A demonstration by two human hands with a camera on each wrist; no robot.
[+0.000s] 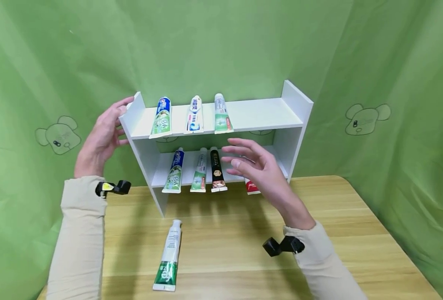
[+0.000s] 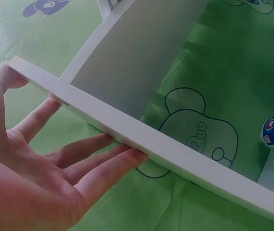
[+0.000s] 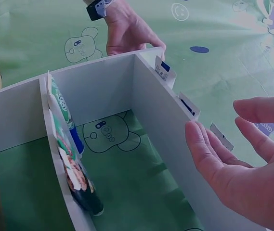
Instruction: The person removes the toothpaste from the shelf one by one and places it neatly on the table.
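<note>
Head view: slack right hand [image 1: 257, 166] hiding a red-ended tube [image 1: 252, 187], flat-fingered left hand [image 1: 103, 137] against the shelf [image 1: 266, 112].

Both arms wear long beige sleeves [image 1: 79, 246] that end at the wrists, leaving the left hand [image 1: 102, 139] and right hand [image 1: 260, 168] bare. A small black clip-like mount [image 1: 113, 188] sits at each cuff; the left one bears a yellow mark.

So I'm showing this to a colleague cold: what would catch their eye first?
The white shelf on the wooden table, with toothpaste tubes lined up on both levels. The left hand holds its left side panel, while the right hand hovers open before the lower level. One green-and-white tube lies alone on the table in front.
</note>
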